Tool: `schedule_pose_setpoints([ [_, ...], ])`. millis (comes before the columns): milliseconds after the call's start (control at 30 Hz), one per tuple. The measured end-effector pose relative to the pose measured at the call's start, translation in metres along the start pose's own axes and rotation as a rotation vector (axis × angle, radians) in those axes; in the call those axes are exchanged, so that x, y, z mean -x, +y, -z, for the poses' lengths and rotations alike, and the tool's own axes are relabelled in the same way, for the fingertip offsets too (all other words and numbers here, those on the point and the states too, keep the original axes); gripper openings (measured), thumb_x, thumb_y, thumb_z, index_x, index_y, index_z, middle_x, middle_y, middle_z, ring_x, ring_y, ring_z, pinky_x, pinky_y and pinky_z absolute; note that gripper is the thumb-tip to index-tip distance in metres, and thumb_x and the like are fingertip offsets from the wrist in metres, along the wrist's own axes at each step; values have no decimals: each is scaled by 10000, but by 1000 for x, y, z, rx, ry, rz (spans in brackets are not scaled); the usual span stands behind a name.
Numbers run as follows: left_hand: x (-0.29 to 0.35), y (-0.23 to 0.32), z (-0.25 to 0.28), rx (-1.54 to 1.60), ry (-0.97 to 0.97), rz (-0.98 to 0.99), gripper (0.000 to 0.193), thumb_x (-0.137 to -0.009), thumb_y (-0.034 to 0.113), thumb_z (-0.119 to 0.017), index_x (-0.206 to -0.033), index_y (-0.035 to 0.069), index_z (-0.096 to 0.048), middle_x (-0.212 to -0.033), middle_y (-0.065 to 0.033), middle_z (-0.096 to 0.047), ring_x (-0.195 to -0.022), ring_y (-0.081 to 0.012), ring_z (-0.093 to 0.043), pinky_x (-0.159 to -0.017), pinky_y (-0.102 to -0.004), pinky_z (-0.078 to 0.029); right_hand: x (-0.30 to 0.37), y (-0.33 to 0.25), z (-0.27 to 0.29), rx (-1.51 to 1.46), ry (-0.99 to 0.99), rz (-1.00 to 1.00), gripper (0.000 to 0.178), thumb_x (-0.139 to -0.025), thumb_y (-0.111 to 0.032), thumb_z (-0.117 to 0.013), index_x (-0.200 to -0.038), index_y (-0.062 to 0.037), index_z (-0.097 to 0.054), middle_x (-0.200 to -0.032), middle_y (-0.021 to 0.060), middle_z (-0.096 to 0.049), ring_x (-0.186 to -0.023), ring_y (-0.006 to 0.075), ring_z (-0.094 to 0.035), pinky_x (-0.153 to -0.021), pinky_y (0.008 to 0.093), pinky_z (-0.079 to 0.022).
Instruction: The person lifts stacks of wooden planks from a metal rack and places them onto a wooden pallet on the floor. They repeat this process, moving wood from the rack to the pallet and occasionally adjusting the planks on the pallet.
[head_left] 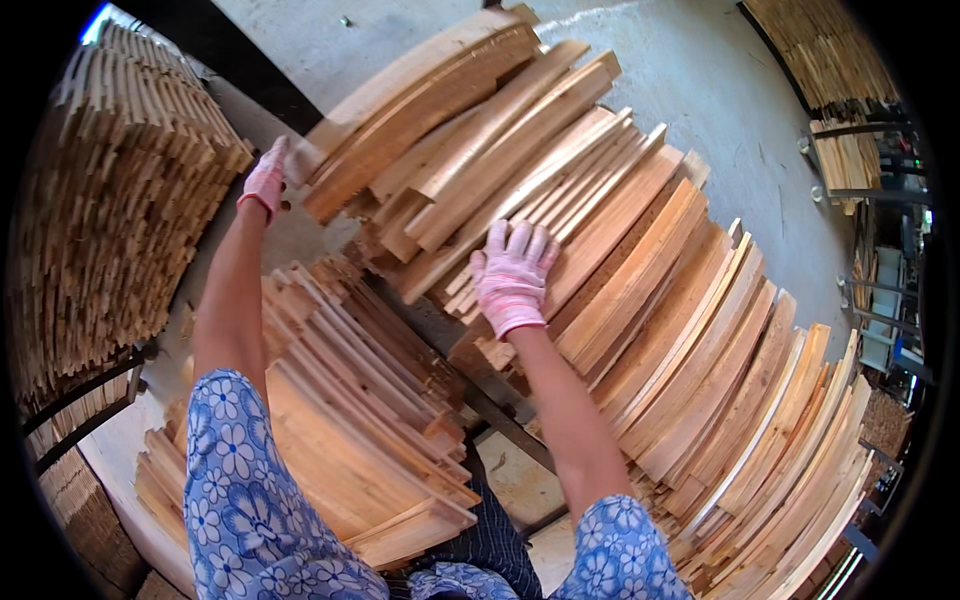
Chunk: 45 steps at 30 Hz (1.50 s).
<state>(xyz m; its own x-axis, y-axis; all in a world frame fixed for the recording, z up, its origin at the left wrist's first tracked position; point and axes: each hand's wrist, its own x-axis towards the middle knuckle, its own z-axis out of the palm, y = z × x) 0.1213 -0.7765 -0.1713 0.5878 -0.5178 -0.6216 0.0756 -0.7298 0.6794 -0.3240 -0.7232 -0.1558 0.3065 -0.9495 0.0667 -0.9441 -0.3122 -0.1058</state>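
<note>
My left hand, in a pinkish-white work glove, is at the left end of a wide wooden board. Its fingers close round that end, partly hidden by it, and the area is slightly blurred. My right hand, gloved alike, lies palm down with fingers spread on thin wooden strips in the long row of boards. Next to those strips, thicker planks lean at a slant between my two hands. More boards stand on edge just right of my right hand.
A second pile of boards lies close in front of my body. Tall stacks of wooden slats rise at the left, and another stack stands at the far right. A dark metal beam crosses the upper left above the concrete floor.
</note>
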Motion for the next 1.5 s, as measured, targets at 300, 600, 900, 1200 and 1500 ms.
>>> schedule_pose_setpoints([
  [300,42,-14,-36,-120,-223,-345,819,-993,615,-570,-1578,69,-394,-1583,-86,-445,-1434,-245,-432,-1167,-355,-353,-14,-3,28,-92,-135,-35,612,-886,-425,-699,-1367,-81,-541,-1377,216,-478,-1355,428,-382,-1137,669,-289],
  [600,169,40,-67,-433,-156,-121,881,-892,682,-660,-1514,107,-416,-1175,-123,-644,-929,-220,-667,-731,-363,-578,-69,-101,27,-1440,-399,-856,1081,-912,-724,-620,-1625,-9,-236,-1603,295,-377,-1477,393,-400,-1192,414,-351],
  [900,90,65,-60,-885,-339,-315,1084,-828,901,-475,-1541,84,-468,-1432,-177,-604,-1274,-269,-608,-1026,-372,-499,-88,-132,29,-1130,-377,-973,1238,-759,-734,-764,-1638,-88,-179,-1488,358,-347,-1345,535,-455,-1123,554,-410],
  [1200,108,42,-76,-215,-627,-175,894,-872,782,-633,-1387,51,-625,-1200,-130,-714,-1065,-184,-686,-864,-321,-571,-70,-112,27,-1583,-280,-903,1161,-808,-778,-682,-1617,-77,-231,-1471,280,-423,-1345,463,-464,-1102,556,-433],
  [1500,289,2,-133,189,-909,195,665,-907,578,-743,-1289,52,-603,-1098,-84,-702,-886,-148,-695,-724,-312,-617,14,48,114,-1863,-701,-790,795,-979,-584,-623,-1492,3,-468,-1320,158,-649,-1122,282,-686,-880,398,-629],
])
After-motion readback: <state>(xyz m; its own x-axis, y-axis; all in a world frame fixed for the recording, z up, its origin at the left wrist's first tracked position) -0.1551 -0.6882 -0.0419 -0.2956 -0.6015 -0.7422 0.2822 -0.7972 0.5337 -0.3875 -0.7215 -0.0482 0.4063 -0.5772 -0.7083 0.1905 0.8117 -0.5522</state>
